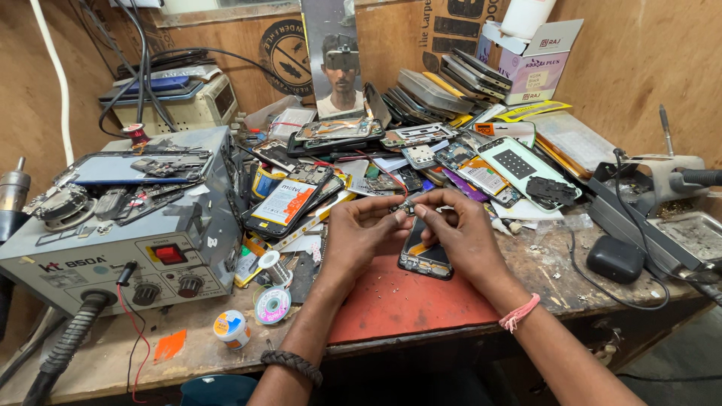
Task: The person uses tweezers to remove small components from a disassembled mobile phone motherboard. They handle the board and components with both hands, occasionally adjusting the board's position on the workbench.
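Small phone part (407, 207) pinched between fingertips of both hands, left hand (361, 233) and right hand (459, 233), above opened phone (426, 254) on red mat (406, 301), likely to catch bits. Rework station (113, 225) left; stripped phones (451, 83) piled far on bench (113, 361).

Bench: your worn wooden workbench (571, 282).
Front centre: red mat (406, 301).
Left edge: grey rework station (113, 225).
Right edge: black adapter (615, 259).

A grey rework station (113, 248) stands at left; solder spools (271, 304) lie beside it; stacked phone parts (444, 86) line the rear wall.
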